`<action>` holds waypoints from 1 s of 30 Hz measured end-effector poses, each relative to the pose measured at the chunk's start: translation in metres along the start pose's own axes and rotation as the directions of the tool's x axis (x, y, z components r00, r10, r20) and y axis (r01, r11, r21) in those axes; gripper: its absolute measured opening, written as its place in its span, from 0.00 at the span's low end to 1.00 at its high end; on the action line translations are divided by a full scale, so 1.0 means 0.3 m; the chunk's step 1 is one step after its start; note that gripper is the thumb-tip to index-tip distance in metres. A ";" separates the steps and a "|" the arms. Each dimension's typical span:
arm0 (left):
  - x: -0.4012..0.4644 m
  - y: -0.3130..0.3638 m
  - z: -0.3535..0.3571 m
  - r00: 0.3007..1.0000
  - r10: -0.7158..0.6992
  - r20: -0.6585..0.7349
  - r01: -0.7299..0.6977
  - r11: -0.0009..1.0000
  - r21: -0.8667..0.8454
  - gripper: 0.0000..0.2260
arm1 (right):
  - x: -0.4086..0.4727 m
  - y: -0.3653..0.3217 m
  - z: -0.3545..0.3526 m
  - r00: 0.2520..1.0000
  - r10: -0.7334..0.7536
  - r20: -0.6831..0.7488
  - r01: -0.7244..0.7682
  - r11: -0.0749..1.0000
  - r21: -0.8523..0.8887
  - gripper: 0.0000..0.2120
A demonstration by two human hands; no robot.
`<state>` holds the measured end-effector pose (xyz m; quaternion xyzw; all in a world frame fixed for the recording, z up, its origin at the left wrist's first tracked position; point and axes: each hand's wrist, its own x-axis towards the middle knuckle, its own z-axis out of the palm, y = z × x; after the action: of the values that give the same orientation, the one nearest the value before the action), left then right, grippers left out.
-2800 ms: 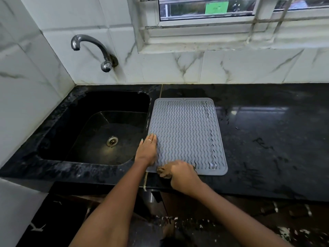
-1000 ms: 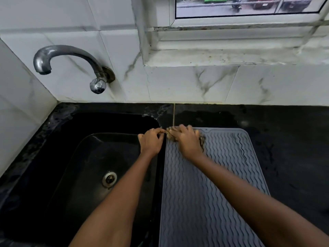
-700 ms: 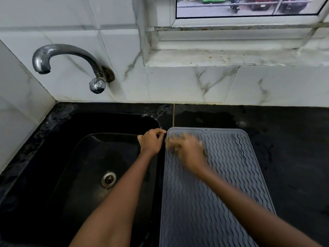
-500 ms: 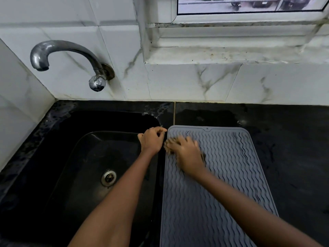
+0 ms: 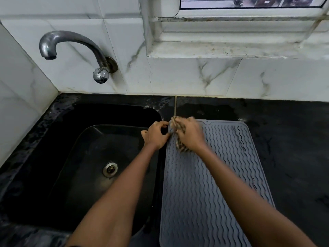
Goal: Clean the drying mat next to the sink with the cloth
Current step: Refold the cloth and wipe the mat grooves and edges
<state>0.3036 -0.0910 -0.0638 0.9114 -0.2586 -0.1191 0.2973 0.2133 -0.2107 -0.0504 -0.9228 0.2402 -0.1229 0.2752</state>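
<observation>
My right hand (image 5: 190,135) presses a bunched cloth (image 5: 179,139) against the far left corner of the drying mat (image 5: 210,184), fingers curled round the cloth, which shows striped and blurred under my palm and at my fingertips. My left hand (image 5: 155,134) pinches the mat's left edge just beside the right hand, thumb and fingers closed on the rim. The one grey mat lies flat on the black counter (image 5: 288,139), directly right of the one black sink (image 5: 80,157). One cloth, one tap (image 5: 74,49) on the tiled wall, one drain (image 5: 110,169).
</observation>
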 end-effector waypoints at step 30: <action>-0.138 0.106 0.011 0.937 -0.110 0.331 0.148 0.985 -0.092 0.34 | -0.607 -0.112 0.001 0.959 -0.235 0.160 0.256 0.958 -0.127 0.14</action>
<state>0.2548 -0.0920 -0.0445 0.8757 -0.2364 -0.3012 0.2943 0.0705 -0.0929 -0.0486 -0.9695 0.1115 -0.0717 0.2059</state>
